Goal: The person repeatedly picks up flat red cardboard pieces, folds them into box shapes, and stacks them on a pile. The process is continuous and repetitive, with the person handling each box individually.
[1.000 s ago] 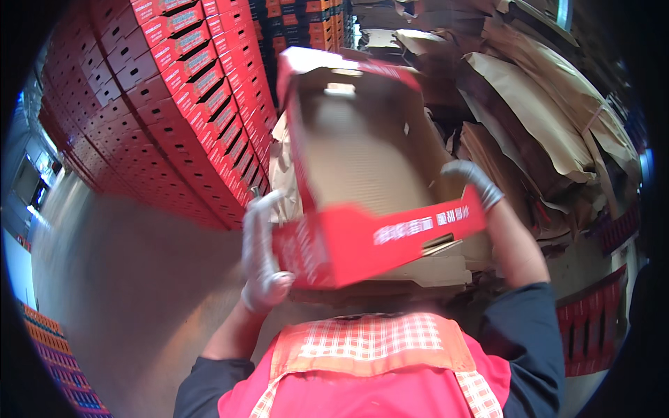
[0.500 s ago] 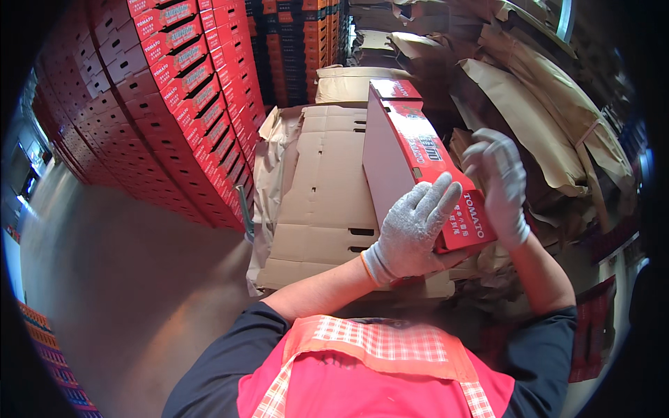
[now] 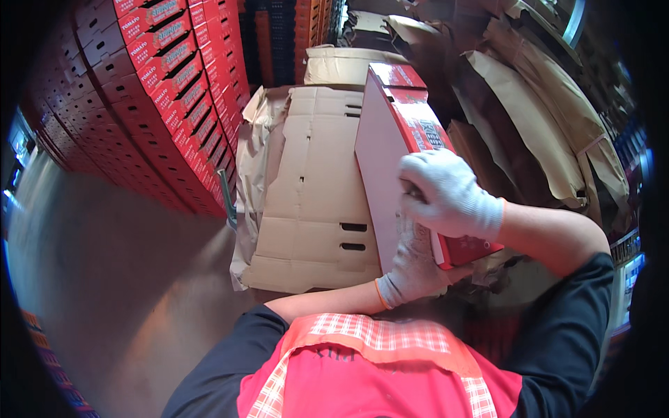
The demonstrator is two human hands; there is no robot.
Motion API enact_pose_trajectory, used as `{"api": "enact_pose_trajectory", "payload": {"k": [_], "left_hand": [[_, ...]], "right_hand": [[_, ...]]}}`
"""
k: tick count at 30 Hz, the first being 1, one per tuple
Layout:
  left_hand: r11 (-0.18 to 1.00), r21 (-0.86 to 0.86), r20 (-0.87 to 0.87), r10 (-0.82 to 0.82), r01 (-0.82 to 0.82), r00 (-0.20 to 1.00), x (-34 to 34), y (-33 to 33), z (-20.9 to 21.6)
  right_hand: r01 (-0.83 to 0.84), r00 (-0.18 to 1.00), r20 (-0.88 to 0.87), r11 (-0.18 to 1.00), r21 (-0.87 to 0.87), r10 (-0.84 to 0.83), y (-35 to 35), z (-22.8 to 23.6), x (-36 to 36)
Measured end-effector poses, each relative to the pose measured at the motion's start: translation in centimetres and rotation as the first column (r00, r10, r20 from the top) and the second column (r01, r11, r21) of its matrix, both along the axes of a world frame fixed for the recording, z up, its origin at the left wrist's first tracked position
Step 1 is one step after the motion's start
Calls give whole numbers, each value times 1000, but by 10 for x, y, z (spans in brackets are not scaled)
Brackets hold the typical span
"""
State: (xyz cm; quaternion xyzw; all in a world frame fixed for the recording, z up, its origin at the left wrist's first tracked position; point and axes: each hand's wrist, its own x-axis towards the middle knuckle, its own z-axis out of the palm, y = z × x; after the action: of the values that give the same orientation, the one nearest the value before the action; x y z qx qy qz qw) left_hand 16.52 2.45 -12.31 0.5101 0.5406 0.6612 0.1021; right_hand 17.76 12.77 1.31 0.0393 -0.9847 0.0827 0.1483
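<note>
A long red cardboard box with a plain pale side stands on edge, its printed face up, on flat brown cardboard. At its near end my gloved left hand grips the corner, fingers along the pale side and thumb at the near end. My gloved right hand crosses over the box's top edge, just above the left fingers. Its fingers are curled in, and whatever lies inside them is hidden. The right hand covers the left fingertips in part.
Tall stacks of red printed boxes rise at the left, beside grey floor. Orange and dark blue crates stand behind. Brown paper-wrapped bundles are piled at the right. A green metal bar sticks up by the cardboard's left edge.
My right hand has swung left from beyond the box's right side to its top edge and curled its fingers. My left hand has slid down from the printed face to the near left corner.
</note>
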Motion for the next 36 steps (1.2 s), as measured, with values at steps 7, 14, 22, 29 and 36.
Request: {"api": "enact_pose_trajectory", "payload": {"k": [7, 14, 22, 29, 36], "left_hand": [[966, 257, 49, -37, 24, 998, -25, -20, 9], [933, 129, -567, 346, -335, 748, -143, -152, -12], [874, -437, 272, 352, -211, 895, -162, -270, -134], [989, -101, 396, 138, -106, 908, -185, -271, -160], [943, -203, 418, -159, 263, 894, -156, -219, -163]], "right_hand": [[-39, 999, -3, 942, -333, 41, -37, 4, -42], [-100, 993, -64, 445, -890, 95, -42, 4, -32], [54, 943, 328, 998, -13, -46, -105, -175, -62], [240, 970, 64, 964, -115, -234, -146, -160, -3], [716, 618, -243, 663, -219, -748, -236, -94, 169]]}}
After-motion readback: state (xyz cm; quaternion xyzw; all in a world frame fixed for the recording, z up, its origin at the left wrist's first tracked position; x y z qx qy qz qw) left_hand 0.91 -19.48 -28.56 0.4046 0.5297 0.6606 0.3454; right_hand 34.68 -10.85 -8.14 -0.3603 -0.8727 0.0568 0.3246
